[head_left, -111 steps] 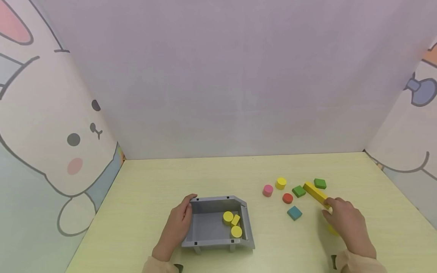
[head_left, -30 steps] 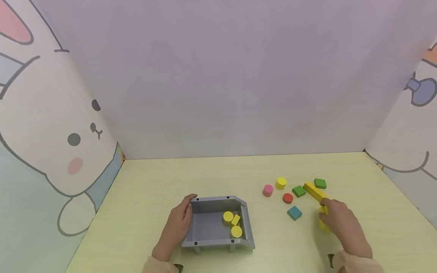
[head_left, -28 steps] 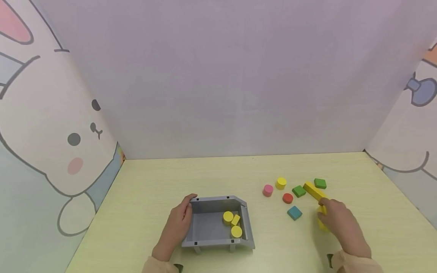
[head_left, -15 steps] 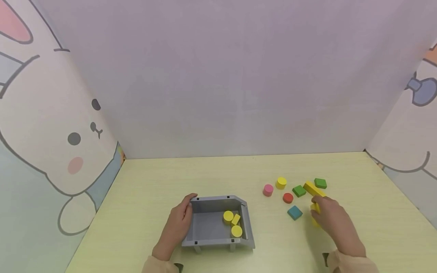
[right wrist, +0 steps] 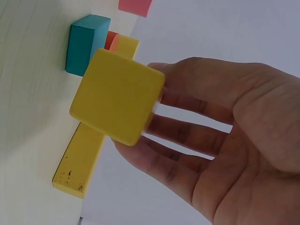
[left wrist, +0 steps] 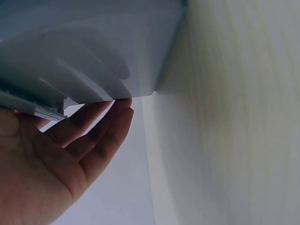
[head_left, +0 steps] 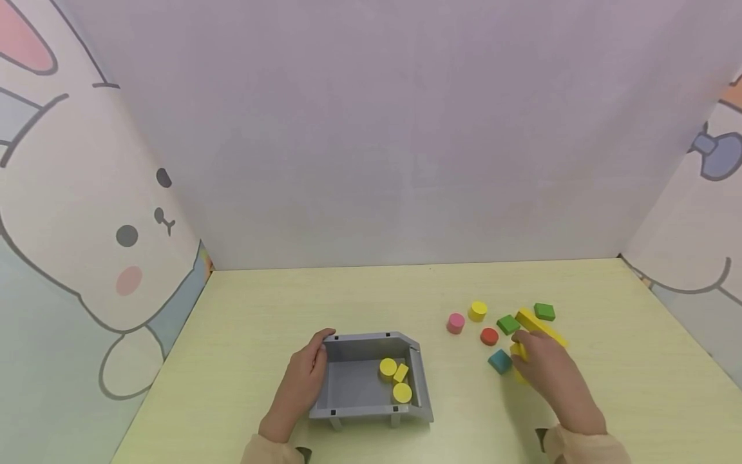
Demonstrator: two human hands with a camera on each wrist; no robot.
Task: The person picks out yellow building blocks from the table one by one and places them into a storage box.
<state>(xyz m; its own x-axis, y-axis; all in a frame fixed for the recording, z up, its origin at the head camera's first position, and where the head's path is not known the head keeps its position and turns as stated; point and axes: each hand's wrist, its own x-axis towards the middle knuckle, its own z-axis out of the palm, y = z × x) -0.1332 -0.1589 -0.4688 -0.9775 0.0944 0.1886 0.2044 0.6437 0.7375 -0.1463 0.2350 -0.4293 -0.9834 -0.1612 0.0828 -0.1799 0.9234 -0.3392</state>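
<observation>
My left hand (head_left: 299, 380) grips the left side of a grey plastic bin (head_left: 359, 412), its fingers lying along the outer wall in the left wrist view. Two yellow cylinders (head_left: 402, 393) and a small yellow block (head_left: 401, 373) lie inside the bin, towards its right side. On the right, my right hand (head_left: 547, 367) pinches a yellow block (right wrist: 117, 96) with a square face, partly hidden by the fingers in the head view. Close to that hand lie a teal block (head_left: 500, 361) and a long yellow block (head_left: 539, 325).
Beyond the teal block are a red disc (head_left: 489, 336), a pink cylinder (head_left: 455, 323) and a yellow cylinder (head_left: 478, 311). Two green blocks (head_left: 508, 324) lie either side of the long yellow block's far end. A pale wall (head_left: 406, 161) closes off the table's back.
My right hand has moved left with the yellow block, uncovering the near end of the long yellow block. The left hand and the bin have stayed in place.
</observation>
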